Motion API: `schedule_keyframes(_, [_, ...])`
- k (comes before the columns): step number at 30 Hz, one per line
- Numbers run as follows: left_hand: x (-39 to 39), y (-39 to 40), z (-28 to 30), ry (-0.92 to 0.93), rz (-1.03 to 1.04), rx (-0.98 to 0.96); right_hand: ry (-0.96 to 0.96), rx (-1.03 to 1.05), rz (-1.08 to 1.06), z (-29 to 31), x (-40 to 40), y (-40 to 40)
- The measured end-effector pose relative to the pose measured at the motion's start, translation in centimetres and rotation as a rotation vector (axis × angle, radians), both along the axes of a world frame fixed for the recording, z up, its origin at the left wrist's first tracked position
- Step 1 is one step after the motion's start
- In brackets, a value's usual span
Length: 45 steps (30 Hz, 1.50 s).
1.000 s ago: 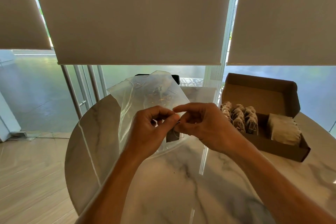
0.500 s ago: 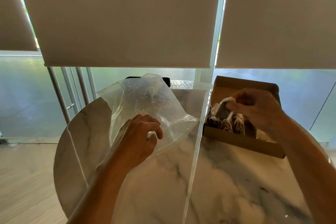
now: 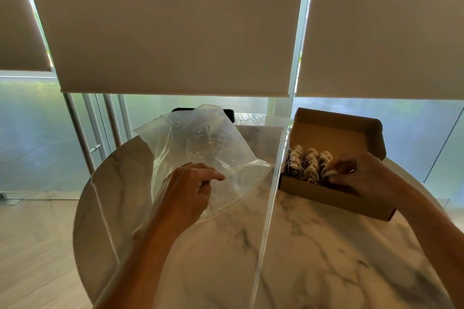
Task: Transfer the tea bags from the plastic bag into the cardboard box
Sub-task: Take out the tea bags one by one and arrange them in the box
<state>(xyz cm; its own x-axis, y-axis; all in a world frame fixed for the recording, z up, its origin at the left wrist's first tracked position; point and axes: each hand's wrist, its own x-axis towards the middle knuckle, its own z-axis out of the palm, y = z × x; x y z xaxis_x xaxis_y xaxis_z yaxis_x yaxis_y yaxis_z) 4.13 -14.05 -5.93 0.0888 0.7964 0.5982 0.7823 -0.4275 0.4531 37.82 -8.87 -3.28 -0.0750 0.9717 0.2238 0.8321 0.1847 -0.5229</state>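
A clear plastic bag lies crumpled on the round marble table, with tea bags dimly seen through it. My left hand rests at the bag's near opening with loosely bent fingers, holding nothing I can see. To the right stands an open brown cardboard box with rows of tea bags standing in its left part. My right hand is down inside the box, its fingers pinching a tea bag at the end of the rows. The box's right part is hidden by that hand.
The box lid stands upright behind the rows. Roller blinds hang over glass windows past the table. A dark object shows behind the plastic bag. Wooden floor lies to the left of the table edge.
My right hand carried a tea bag from the plastic bag over to the box and lowered it into the rows. My left hand let go and stayed at the bag's opening.
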Motion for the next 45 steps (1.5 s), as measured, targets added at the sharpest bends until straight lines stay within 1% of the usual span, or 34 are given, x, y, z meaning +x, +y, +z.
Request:
schedule_keyframes(4, [-0.1, 0.1, -0.1, -0.025, -0.007, -0.006, -0.046, 0.028, -0.001, -0.5, -0.4, 0.3])
schedule_keyframes(8, [-0.4, 0.3, -0.4, -0.025, -0.001, -0.001, -0.044, 0.007, -0.023, -0.3, -0.4, 0.4])
schedule_keyframes(14, [-2.0, -1.7, -1.8, 0.024, 0.079, 0.039, 0.053, -0.046, -0.014, 1.1, -0.4, -0.1])
schedule_keyframes(21, [-3.3, -4.1, -3.7, -0.085, 0.206, 0.066, 0.136, 0.009, 0.045, 2.1, -2.1, -0.9])
schedule_keyframes(24, [-3.4, -4.9, -3.9, -0.079, 0.271, 0.102, 0.179, 0.006, 0.112, 2.3, -4.6, -1.8])
schedule_keyframes(26, [-3.3, -5.2, -3.8, -0.059, 0.301, 0.104, 0.133, 0.001, 0.197, 1.7, -7.1, -2.4])
schedule_keyframes(30, [-3.2, -5.4, -3.7, -0.063, 0.310, 0.046, 0.078, -0.175, 0.402, 0.2, -12.5, -3.8])
schedule_keyframes(32, [-3.3, -5.4, -3.9, -0.045, 0.309, 0.036, 0.014, -0.197, 0.469, -0.6, -14.9, -4.0])
schedule_keyframes(34, [-3.4, -5.2, -4.0, -0.036, 0.296, 0.049, -0.023, -0.160, 0.505, -1.5, -17.0, -3.9])
schedule_keyframes(38, [-3.4, -4.8, -4.2, -0.027, 0.289, 0.105, -0.053, -0.019, 0.474, -3.2, -20.2, -2.9])
schedule_keyframes(40, [-3.4, -4.7, -4.2, -0.060, 0.279, 0.097, -0.062, 0.041, 0.479, -3.6, -21.5, -2.5])
schedule_keyframes(45, [-3.4, -4.8, -3.9, -0.148, 0.265, 0.044, -0.152, 0.161, 0.507, -4.1, -23.3, -2.1])
